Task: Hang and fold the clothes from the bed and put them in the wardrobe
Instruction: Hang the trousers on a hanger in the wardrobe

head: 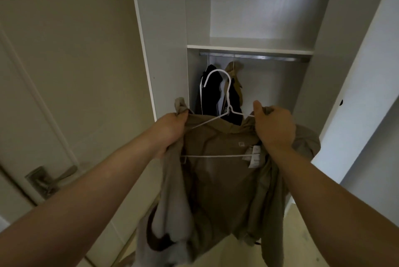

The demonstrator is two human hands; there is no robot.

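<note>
Nearest the lens, two bare forearms reaching up and forward. Between them, held up in front of the open wardrobe point(164, 40), a brown garment point(218, 180) draped over a white wire hanger point(216, 156), inner label facing the camera. Left hand point(170, 130) clenched on the garment's left shoulder; right hand point(274, 128) gripping the right shoulder fabric, thumb raised. Behind, under the shelf point(248, 49), a metal rail point(254, 56) carrying a dark garment point(213, 94) and a tan garment point(236, 76). Far left, a room door with lever handle point(51, 177).
</note>
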